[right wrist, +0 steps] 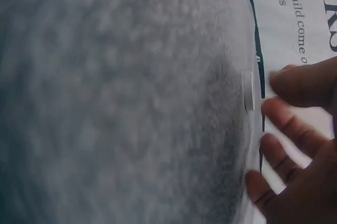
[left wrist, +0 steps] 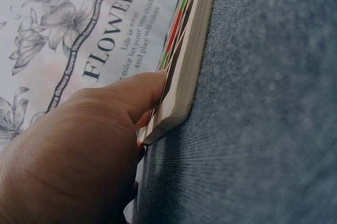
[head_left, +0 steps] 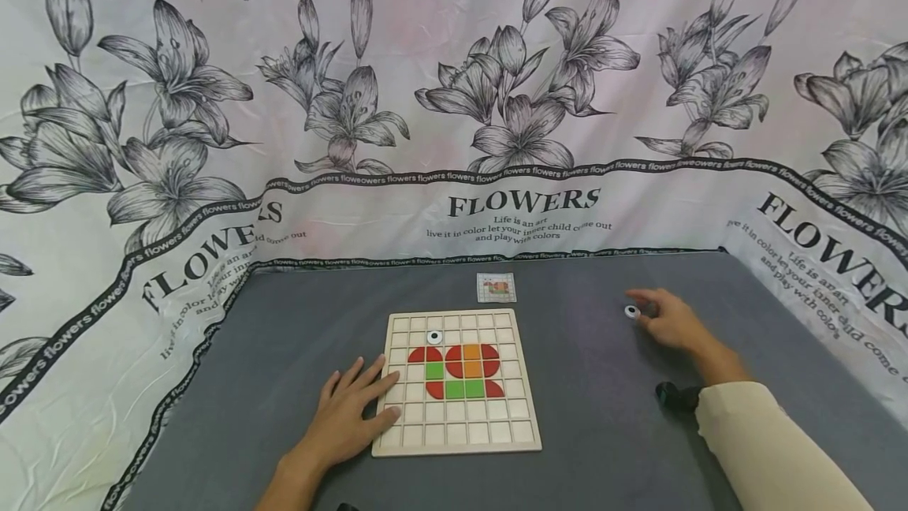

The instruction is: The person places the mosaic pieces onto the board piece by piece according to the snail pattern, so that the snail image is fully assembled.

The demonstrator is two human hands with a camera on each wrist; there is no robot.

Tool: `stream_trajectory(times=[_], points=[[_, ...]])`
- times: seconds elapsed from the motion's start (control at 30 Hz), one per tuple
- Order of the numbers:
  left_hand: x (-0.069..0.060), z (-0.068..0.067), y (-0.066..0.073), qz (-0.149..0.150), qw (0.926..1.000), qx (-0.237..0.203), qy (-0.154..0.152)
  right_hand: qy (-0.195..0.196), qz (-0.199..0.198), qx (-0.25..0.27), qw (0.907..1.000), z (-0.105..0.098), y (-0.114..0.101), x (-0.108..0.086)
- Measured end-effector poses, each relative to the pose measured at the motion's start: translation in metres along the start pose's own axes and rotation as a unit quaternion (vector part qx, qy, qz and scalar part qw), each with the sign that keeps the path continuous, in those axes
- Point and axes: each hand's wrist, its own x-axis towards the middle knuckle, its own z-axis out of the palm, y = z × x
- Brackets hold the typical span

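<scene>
A pale wooden grid board (head_left: 418,436) lies on the grey table. Red, green and orange tiles (head_left: 464,390) sit in its cells in a snail-like shape, with a round white eye piece (head_left: 434,337) above them. My left hand (head_left: 347,408) rests at the board's left edge, fingers spread and thumb (left wrist: 150,89) on the rim. At the right, my right hand (head_left: 674,326) hovers around another round eye piece (head_left: 631,311). In the right wrist view that white piece (right wrist: 249,91) lies on the table, apart from the loosely bent fingers (right wrist: 295,124).
A small picture card (head_left: 495,288) showing a coloured figure on a grid lies behind the board. A flower-printed cloth (head_left: 525,211) stands as a wall along the back and sides of the grey table (head_left: 582,416). A dark strap (head_left: 677,397) circles the right wrist.
</scene>
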Motion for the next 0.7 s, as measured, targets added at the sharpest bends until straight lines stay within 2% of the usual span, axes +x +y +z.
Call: stream_trajectory(times=[0.13,0.47,0.7], points=[[-0.0010,-0.0006,0.0013,-0.003,1.0000,-0.007,-0.004,-0.014,0.011,-0.004,0.9998,0.0036,0.0043,0.0006],[-0.0006,-0.0022,0.0031,-0.007,1.0000,-0.002,-0.003,-0.013,0.044,-0.042,0.9981,0.0093,0.0066,0.0029],[-0.0004,-0.0013,0.0021,-0.007,1.0000,-0.004,-0.005,0.005,0.053,-0.060,0.9968,0.0104,0.0059,0.0007]])
